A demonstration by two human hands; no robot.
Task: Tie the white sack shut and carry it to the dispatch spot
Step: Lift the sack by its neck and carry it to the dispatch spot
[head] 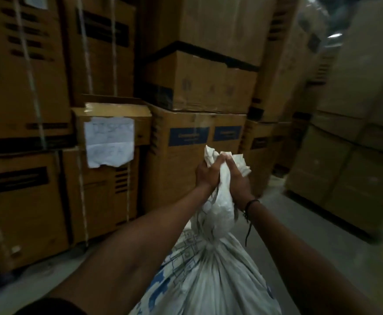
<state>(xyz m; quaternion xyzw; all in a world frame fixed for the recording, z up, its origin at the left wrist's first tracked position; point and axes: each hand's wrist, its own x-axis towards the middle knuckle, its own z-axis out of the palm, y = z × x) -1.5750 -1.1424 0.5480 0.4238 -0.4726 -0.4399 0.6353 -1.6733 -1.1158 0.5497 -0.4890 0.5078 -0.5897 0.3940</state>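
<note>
The white sack (211, 276) with blue print fills the lower middle of the head view, its body bulging toward me. Its neck is gathered and cinched into a tight twist above the bulge. My left hand (207, 172) and my right hand (237, 180) both clasp the bunched top of the neck, side by side, with crumpled white fabric sticking out above the fingers. A dark band circles my right wrist, a cord hanging from it. A handwritten white paper sign (109, 142) is taped to a carton at the left; its writing is too blurred to read.
Tall stacks of brown cartons (197, 83) wall the left and front, some bound with white straps. More cartons (354, 160) stand on the right. A grey concrete aisle (277, 214) runs between them, past my right arm.
</note>
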